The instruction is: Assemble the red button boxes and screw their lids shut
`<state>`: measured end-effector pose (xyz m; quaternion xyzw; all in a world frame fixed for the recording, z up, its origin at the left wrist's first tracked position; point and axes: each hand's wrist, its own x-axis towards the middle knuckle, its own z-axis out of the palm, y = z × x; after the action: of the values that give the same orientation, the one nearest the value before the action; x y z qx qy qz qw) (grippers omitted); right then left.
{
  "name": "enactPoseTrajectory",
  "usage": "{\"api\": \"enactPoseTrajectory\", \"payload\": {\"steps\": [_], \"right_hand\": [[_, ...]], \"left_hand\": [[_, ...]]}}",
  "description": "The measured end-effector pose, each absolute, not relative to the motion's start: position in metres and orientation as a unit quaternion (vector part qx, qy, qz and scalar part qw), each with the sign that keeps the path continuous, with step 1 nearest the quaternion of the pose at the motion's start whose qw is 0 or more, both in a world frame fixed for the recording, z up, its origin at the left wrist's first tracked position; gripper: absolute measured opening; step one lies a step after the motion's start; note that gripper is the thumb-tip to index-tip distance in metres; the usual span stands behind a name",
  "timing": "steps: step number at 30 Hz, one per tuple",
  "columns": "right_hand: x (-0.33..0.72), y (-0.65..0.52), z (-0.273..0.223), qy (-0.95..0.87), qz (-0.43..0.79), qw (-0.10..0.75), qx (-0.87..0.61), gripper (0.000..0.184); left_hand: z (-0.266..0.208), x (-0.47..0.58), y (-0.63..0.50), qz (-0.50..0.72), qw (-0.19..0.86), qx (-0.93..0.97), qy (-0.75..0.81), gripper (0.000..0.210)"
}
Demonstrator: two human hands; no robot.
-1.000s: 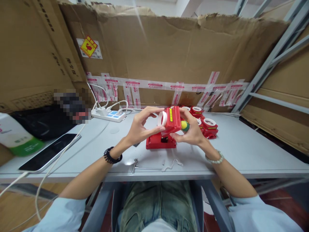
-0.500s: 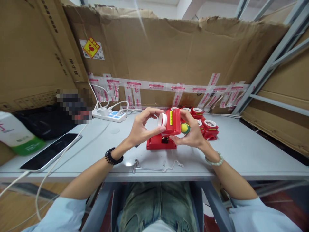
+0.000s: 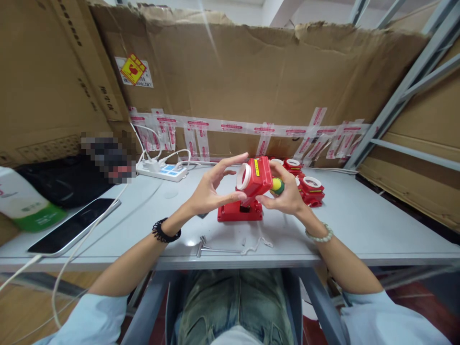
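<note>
A red box-shaped housing (image 3: 261, 173) with a yellow label and a white ring (image 3: 244, 176) on its left end is held up above the table, tilted. My right hand (image 3: 287, 191) grips its right side. Tucked in that same hand is a yellow-and-green rounded handle (image 3: 277, 186), like a screwdriver's; its other end is hidden. On the left, my left hand (image 3: 212, 189) has its fingers spread around the ringed end, the thumb near the ring's lower edge. Below the housing, a flat red base (image 3: 239, 214) with a black part rests on the table.
More red housings with white rings (image 3: 312, 182) stand behind my right hand. Near the front edge lie a metal T-shaped hex key (image 3: 221, 250) and a white string (image 3: 257, 245). A phone (image 3: 74, 227), cables and a power strip (image 3: 163, 171) are at left. Cardboard (image 3: 223, 72) walls the back.
The housing has tilted and shifted slightly up and right in my right hand. My left fingers have straightened and spread away from it.
</note>
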<state>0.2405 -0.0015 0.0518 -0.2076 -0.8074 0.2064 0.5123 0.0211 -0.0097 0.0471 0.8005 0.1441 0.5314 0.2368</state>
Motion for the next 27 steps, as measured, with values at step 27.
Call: {"api": "enactPoseTrajectory", "payload": {"steps": [27], "right_hand": [[0.2431,0.0012,0.0478,-0.823,0.16,0.485,-0.248,0.075]], "left_hand": [[0.0495,0.0183,-0.0114,0.508,0.181,0.798,0.269,0.037]]}}
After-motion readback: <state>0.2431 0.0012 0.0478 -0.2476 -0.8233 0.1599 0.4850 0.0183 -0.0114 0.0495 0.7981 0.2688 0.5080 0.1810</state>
